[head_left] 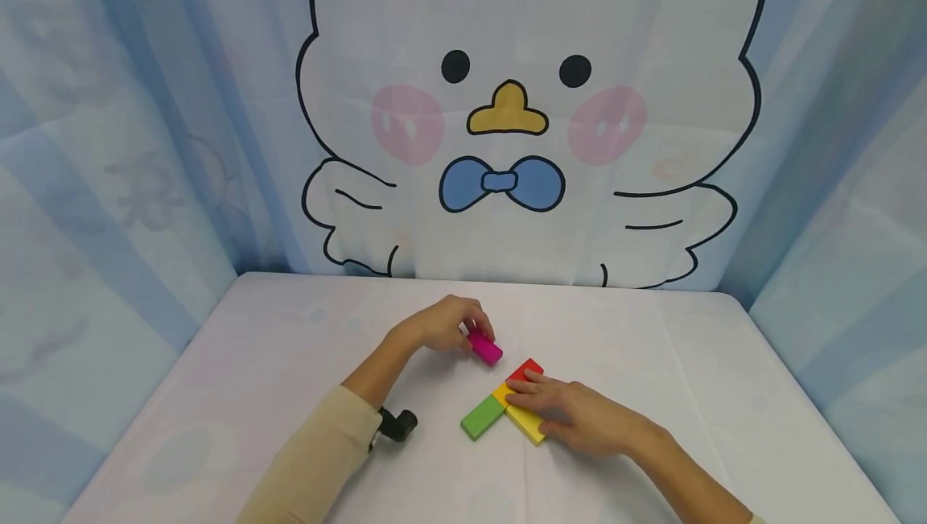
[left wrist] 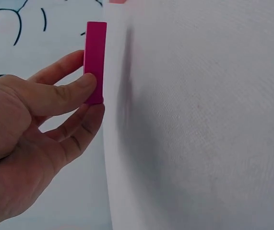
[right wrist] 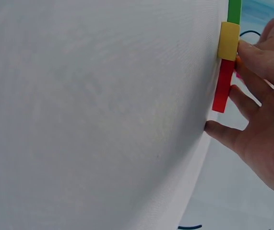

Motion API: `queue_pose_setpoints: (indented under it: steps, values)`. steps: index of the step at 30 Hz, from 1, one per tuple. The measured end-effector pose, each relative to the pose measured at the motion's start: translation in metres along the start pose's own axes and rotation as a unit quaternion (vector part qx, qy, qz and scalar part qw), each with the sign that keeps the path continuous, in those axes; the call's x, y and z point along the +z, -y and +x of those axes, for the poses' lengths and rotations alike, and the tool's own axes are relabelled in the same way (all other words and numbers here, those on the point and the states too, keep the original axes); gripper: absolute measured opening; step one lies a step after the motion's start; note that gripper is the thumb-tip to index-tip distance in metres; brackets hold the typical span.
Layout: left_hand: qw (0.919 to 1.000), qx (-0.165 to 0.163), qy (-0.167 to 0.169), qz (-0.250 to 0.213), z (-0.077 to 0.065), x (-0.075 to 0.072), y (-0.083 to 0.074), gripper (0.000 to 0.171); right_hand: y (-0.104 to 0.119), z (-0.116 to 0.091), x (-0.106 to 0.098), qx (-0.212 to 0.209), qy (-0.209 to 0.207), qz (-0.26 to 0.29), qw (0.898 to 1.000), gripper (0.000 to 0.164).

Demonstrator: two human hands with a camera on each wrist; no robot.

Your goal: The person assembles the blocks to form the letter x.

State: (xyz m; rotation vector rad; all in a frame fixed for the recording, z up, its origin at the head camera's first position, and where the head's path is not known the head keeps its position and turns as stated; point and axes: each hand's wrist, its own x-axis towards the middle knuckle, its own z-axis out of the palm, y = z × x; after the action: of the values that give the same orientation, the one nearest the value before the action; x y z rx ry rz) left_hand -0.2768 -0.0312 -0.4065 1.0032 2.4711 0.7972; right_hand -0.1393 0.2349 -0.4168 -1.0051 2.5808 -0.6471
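Note:
In the head view my left hand (head_left: 449, 324) holds a magenta block (head_left: 487, 348) just behind the other blocks. The left wrist view shows the thumb and fingers pinching this magenta block (left wrist: 95, 57), with a gap between it and the tabletop. My right hand (head_left: 579, 415) rests on a group of flat blocks, its fingers spread and fairly straight. A red block (head_left: 523, 370), an orange block (head_left: 500, 394) and a green block (head_left: 482, 417) form a slanting row. From the row a yellow block (head_left: 525, 423) juts toward the front right. Fingers partly hide the orange and yellow blocks.
A white cloth covers the table (head_left: 405, 476). Behind it hangs a curtain (head_left: 507, 242) with a cartoon bird, and more curtain falls at both sides. A black wrist device (head_left: 398, 425) sticks out from the left sleeve (head_left: 319, 460).

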Motion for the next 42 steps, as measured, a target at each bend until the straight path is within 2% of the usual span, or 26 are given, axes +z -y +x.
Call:
queue_pose_setpoints:
  steps: [11, 23, 31, 42]
  values:
    - [0.9995, 0.016, 0.027, 0.006, -0.003, 0.005, -0.003, 0.030, 0.001, -0.001, -0.001, 0.002, 0.002, 0.006, 1.000, 0.057]
    - [0.9987, 0.017, 0.048, -0.003, -0.007, 0.009, -0.007, 0.031, -0.001, -0.001, 0.000, 0.002, 0.000, 0.004, 1.000, 0.057]
    - [0.9986, 0.011, 0.052, -0.002, -0.008, 0.012, -0.007, 0.031, -0.001, 0.000, 0.001, 0.006, 0.001, -0.005, 1.000, 0.058]
    - [0.9984, 0.027, 0.049, 0.008, -0.009, 0.017, -0.007, 0.030, 0.001, -0.001, 0.000, 0.009, 0.000, -0.003, 1.000, 0.058]
